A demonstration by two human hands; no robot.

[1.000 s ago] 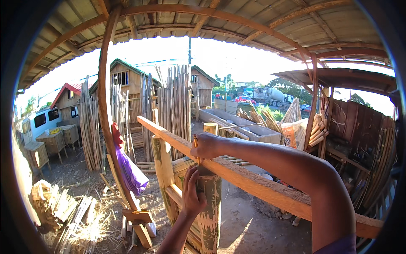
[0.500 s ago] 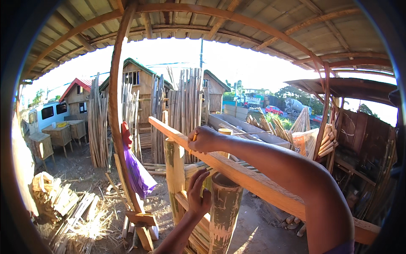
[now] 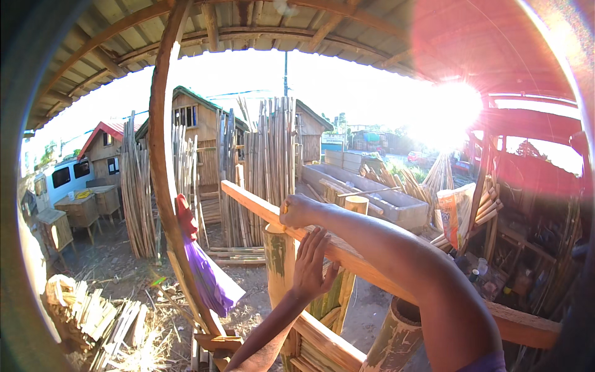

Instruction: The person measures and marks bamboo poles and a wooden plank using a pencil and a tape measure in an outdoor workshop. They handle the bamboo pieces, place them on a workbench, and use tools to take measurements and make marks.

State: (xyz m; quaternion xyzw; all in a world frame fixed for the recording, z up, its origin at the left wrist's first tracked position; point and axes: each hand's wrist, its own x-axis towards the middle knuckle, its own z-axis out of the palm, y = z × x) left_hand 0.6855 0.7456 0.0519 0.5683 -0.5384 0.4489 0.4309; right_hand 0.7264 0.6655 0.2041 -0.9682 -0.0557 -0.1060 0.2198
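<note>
1. Wooden plank [image 3: 251, 199]: ran slantwise from just left of frame centre down to the lower right; its long axis pointed away from the person to upper left. Free end stuck out past the near bamboo post.
2. Right hand [image 3: 299, 212]: centre of frame, on the plank near its far end, fist closed around a yellow pencil [image 3: 286, 209]. Most of the pencil was hidden by the fingers; exact grip on it could not be told.
3. Pencil lay on the left side of the fist, roughly upright, lower end at the plank's near edge. Whether the tip touched wood: could not tell.
4. Key relation: pencil's lower end sat close to the top of the near bamboo post [image 3: 280, 257], where plank and post crossed. Right hand was the nearer one to that crossing.
5. Left hand [image 3: 312, 270]: just below and right of the crossing, palm open, fingers extended up toward the plank's near face, nothing gripped. Fingertips looked to be against the plank; firm contact could not be confirmed.
6. Right forearm passed over the plank, toward lower right, hiding part of it.
7. Second bamboo post [image 3: 396, 344]: lower centre-right, open-topped, apart from both hands. Third bamboo post [image 3: 356, 203]: beyond the plank, right of the fist.
8. Surroundings: purple cloth [image 3: 211, 279] left of the hands, upright bamboo poles [image 3: 276, 149] upper centre, sun glare upper right.
</note>
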